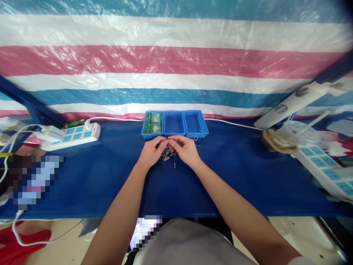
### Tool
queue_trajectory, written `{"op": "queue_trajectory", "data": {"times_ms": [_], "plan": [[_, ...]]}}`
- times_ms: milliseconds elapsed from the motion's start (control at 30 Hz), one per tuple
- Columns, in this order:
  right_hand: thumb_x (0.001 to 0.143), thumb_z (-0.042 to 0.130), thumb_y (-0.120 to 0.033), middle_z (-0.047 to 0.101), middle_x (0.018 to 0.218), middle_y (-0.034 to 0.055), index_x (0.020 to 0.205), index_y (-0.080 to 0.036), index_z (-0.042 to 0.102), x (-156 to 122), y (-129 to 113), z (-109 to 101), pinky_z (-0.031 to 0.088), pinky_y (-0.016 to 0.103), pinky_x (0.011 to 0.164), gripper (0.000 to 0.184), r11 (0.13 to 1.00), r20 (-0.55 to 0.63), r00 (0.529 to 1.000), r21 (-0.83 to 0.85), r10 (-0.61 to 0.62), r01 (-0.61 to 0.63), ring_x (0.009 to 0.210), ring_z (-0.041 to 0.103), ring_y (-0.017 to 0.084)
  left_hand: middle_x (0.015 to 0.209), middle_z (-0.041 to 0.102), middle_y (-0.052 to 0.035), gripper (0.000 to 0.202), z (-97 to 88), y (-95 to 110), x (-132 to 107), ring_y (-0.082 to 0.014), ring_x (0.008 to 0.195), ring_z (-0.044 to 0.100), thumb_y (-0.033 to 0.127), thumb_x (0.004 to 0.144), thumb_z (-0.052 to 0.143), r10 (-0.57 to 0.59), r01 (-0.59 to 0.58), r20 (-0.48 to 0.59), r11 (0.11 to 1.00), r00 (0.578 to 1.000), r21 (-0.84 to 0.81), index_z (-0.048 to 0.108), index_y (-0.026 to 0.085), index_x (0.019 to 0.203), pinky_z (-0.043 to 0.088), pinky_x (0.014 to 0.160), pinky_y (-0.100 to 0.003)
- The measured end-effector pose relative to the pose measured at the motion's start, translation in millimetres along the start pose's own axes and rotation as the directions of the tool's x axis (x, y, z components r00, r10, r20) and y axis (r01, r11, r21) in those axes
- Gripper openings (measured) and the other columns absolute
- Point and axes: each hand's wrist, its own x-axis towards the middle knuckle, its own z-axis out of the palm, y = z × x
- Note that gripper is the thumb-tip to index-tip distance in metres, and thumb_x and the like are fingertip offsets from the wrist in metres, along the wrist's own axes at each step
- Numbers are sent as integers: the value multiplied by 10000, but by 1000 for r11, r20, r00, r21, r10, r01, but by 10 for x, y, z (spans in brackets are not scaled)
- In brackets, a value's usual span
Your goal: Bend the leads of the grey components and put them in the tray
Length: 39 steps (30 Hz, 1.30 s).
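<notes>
My left hand point(152, 150) and my right hand point(184, 148) meet fingertip to fingertip above a small heap of dark, thin-legged electronic parts point(167, 154) on the blue table point(104, 176). Both hands have their fingers curled in a pinch around something tiny that I cannot make out. Just behind them stand three joined blue bins point(174, 124): the left bin holds green circuit boards point(153, 123), the middle bin looks bare, the right bin holds a loose part or two.
A white power strip point(74, 134) with a green-handled tool lies at the back left. Another power strip point(322, 167), a lidded plastic cup point(296, 133) and a white fan sit on the right. A striped tarp hangs behind. Cables trail off the left edge.
</notes>
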Motion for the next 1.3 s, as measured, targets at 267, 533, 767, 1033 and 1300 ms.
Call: {"op": "queue_trajectory", "data": {"times_ms": [267,533,767,1033,1300], "plan": [[749,790,-563,751,732,37,928,-185,763,17,-8,-6,600,326,611,419,999,-29,999,25,36,-35,569,654,155,669,633,33,268,41,-43,8,-107,594,562,411,950,647,39,-36,-88,999,995,37,751,227,1115,493,652,-220],[766,795,-495,757,763,37,951,-191,766,-4,-6,13,603,331,632,357,1000,-12,1000,19,13,-13,596,663,158,817,749,-2,270,19,-51,19,-132,671,660,425,980,590,7,-5,-47,999,999,46,742,207,1029,514,692,-234],[760,796,-500,761,789,37,974,-188,766,-6,-15,10,595,316,637,379,999,8,1000,33,26,-26,605,661,148,833,746,3,273,12,-48,7,-120,677,663,427,989,577,-16,17,-32,999,999,36,738,212,1039,505,693,-228],[759,793,-548,731,712,30,930,-178,767,19,6,-2,571,317,610,408,998,-10,998,27,59,-59,580,644,153,629,603,60,248,38,-53,1,-94,585,574,386,942,668,30,-25,-81,998,996,60,719,232,1130,480,648,-202],[764,801,-507,765,806,45,983,-192,766,-1,-7,0,589,325,638,385,1000,-4,1000,15,2,-2,618,658,152,696,684,36,244,38,-75,3,-111,629,639,431,964,626,-9,10,-53,1000,999,14,716,215,1036,491,661,-221]]}}
